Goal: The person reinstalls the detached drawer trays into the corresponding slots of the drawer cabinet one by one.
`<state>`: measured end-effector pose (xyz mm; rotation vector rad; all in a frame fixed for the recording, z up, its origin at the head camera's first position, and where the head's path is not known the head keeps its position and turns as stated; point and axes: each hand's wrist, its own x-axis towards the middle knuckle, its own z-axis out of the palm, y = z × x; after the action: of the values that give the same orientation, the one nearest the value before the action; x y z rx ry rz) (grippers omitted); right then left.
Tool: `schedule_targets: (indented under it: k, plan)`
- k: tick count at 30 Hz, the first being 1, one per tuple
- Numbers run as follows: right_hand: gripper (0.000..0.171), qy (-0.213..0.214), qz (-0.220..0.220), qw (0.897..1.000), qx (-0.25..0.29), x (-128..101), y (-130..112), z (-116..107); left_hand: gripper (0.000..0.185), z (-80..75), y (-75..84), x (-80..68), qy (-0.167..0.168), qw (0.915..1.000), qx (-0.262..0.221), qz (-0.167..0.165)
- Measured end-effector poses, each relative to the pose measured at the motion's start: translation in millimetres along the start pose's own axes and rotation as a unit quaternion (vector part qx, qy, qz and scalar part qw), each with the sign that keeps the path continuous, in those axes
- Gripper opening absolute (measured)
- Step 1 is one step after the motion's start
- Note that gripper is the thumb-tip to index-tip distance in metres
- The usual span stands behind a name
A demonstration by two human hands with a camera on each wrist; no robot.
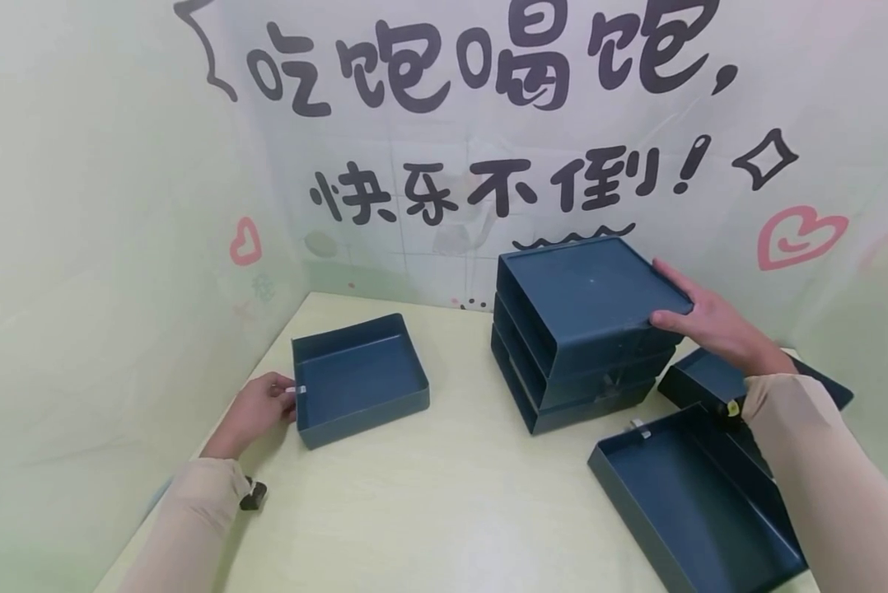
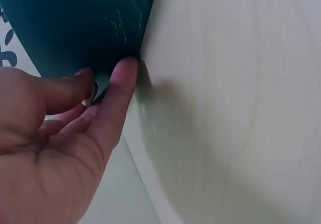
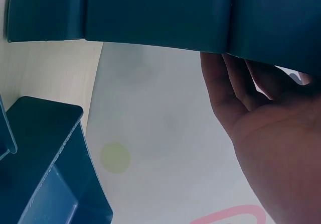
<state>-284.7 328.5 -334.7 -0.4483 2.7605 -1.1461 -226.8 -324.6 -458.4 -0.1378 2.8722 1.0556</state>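
A shallow dark blue drawer lies at the left of the table, its small clear pull tab facing left. My left hand is at that side, thumb and fingertips pinching the drawer at the tab; in the left wrist view they meet at the drawer's front. Right of centre stands a dark blue drawer cabinet of stacked tiers with hollow openings facing left. My right hand rests on the cabinet's right top edge, fingers extended and thumb spread. The right wrist view shows the fingers along the cabinet's side.
Another blue drawer lies at the front right, with a clear tab on its far end. Behind it are more blue pieces, partly hidden by my right forearm. A pale printed curtain hangs behind the table.
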Motion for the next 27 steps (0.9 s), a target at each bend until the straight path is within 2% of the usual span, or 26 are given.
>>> schedule_targets:
  k: [4,9,16,27]
  plan:
    - [0.086,0.002,-0.001,1.0,0.001,-1,1,0,0.03,2.7,1.3,1.3,0.007,0.9997,-0.024,-0.008]
    - [0.086,0.0,-0.002,1.0,0.003,-2,2,0,0.032,4.8,2.1,0.7,-0.002,0.9983,-0.052,-0.026]
    - [0.085,0.001,-0.002,1.0,0.011,-1,1,0,0.035,2.1,5.4,-1.4,0.002,0.9952,-0.096,-0.021]
    - [0.084,0.003,-0.002,1.0,0.012,-1,2,1,0.034,9.1,13.7,-0.3,-0.007,0.9892,-0.144,-0.026]
